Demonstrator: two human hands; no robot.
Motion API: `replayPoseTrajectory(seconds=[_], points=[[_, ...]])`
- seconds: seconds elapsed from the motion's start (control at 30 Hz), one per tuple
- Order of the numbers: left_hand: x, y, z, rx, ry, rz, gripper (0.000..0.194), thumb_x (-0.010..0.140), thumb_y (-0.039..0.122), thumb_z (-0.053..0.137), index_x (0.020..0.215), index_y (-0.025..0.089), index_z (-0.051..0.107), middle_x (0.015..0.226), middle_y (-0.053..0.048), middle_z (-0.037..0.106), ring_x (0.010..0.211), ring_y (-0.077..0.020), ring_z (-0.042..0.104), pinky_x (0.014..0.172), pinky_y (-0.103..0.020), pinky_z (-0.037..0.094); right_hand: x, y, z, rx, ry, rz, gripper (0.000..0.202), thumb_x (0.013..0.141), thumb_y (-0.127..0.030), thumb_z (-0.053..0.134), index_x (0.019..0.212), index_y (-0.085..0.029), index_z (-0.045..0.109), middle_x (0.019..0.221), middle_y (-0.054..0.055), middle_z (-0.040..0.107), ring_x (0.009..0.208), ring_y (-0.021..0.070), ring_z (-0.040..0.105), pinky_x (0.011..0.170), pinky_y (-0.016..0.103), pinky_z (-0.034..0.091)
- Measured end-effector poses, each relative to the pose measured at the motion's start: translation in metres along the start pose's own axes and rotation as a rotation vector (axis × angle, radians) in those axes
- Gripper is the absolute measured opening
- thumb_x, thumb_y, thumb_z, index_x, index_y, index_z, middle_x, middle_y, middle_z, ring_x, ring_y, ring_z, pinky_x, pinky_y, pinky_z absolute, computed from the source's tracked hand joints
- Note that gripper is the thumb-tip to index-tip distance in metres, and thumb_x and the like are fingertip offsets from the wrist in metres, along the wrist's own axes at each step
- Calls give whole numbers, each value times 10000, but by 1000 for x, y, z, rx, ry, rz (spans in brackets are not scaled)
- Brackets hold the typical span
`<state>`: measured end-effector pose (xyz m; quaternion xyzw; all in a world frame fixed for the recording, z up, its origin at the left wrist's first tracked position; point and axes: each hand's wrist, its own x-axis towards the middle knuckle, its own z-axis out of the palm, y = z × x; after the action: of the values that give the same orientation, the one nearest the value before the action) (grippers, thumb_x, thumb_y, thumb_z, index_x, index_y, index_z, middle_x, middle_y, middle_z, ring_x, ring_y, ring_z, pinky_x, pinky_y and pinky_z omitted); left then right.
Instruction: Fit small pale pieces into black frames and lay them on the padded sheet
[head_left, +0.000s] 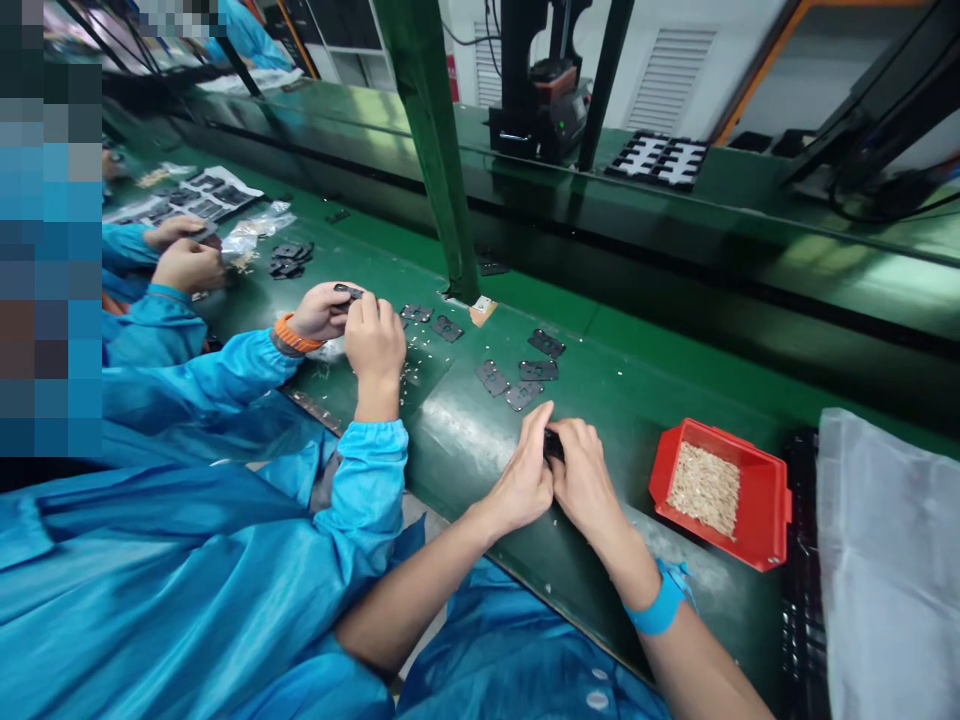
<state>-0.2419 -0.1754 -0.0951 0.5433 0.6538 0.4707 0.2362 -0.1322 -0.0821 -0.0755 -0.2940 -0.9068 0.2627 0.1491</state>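
Observation:
Above the green worktop my left hand and my right hand come together around a small black plastic part. Fingers of both hands close on it and cover most of it. Just beyond my fingertips lie several flat black plates with cut-outs, among them one plate and another plate. To the right of my right hand stands a red bin, partly filled with small beige pieces.
Co-workers in blue sleeves sit at my left; the nearest co-worker's hands hold a black part. A green post rises from the bench ahead. Black trays and a translucent white sheet are at the right. Small beige bits litter the worktop.

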Motion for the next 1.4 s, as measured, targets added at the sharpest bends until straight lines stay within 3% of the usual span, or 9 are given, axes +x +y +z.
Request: replayPoseTrajectory(seconds=[0.17, 0.27, 0.33, 0.5, 0.7, 0.9, 1.1, 1.3, 1.4], points=[[20, 4, -25, 267, 71, -61, 662, 908, -25, 431, 1522, 218, 389, 1557, -147, 475, 1505, -234, 452, 1273, -456, 406, 2, 13, -4, -59, 30, 46, 268, 957, -88, 479, 1142, -195, 641, 1063, 146, 649, 1000, 336, 578, 880, 469, 489], [43, 2, -41, 500, 223, -264, 336, 1031, 180, 540, 1367, 186, 532, 1393, -178, 556, 1386, -339, 516, 1170, -569, 446, 1, 21, -6, -43, 30, 34, 280, 968, -105, 505, 1195, -209, 631, 1097, 141, 661, 1025, 332, 598, 911, 472, 509], [58, -2, -46, 563, 227, -326, 301, 997, 252, 658, 1269, 147, 580, 1322, -206, 570, 1349, -415, 506, 1117, -646, 430, -1, 24, -8, -22, 23, 15, 316, 968, -103, 509, 1242, -210, 623, 1119, 138, 672, 1044, 331, 609, 934, 478, 521], [75, -7, -47, 661, 104, -365, 244, 927, 207, 760, 1106, 161, 601, 1242, -168, 609, 1292, -387, 557, 1085, -572, 453, -6, 28, -12, 25, 20, -10, 374, 964, -100, 513, 1302, -217, 621, 1146, 139, 685, 1059, 333, 617, 957, 501, 533], [86, -3, -56, 682, -85, -407, 370, 905, 139, 754, 1208, 203, 552, 1220, -139, 656, 1149, -301, 704, 996, -428, 544, -10, 32, -9, 73, 9, -31, 353, 974, -117, 519, 1299, -201, 628, 1148, 145, 686, 1070, 334, 610, 967, 507, 531], [101, 8, -57, 698, -208, -427, 333, 855, 109, 766, 1118, 190, 578, 1364, -200, 600, 1157, -339, 735, 1002, -444, 555, -15, 31, -8, 119, -6, -57, 344, 984, -121, 527, 1302, -217, 616, 1157, 130, 696, 1064, 320, 615, 971, 495, 529], [101, 9, -60, 732, -255, -429, 427, 859, 109, 754, 1215, 233, 553, 1227, -142, 684, 1166, -320, 731, 1015, -434, 549, -14, 28, -11, 186, -41, -63, 312, 984, -113, 544, 1262, -230, 623, 1152, 127, 688, 1082, 314, 611, 982, 498, 513], [97, 29, -65, 775, -362, -388, 248, 858, 134, 680, 1053, 242, 574, 1254, -110, 655, 1164, -314, 716, 967, -402, 552, -20, 0, -19, 194, -65, 94, 213, 943, -70, 612, 1088, -223, 644, 1134, 124, 690, 1106, 305, 604, 1005, 464, 479], [99, 16, -70, 803, -411, -346, 245, 832, 178, 652, 1028, 232, 515, 1110, -118, 694, 1088, -357, 723, 895, -437, 561, -24, -8, -24, 225, -51, 207, 188, 922, -110, 699, 1044, -235, 630, 1111, 71, 710, 1112, 268, 641, 985, 385, 489]])
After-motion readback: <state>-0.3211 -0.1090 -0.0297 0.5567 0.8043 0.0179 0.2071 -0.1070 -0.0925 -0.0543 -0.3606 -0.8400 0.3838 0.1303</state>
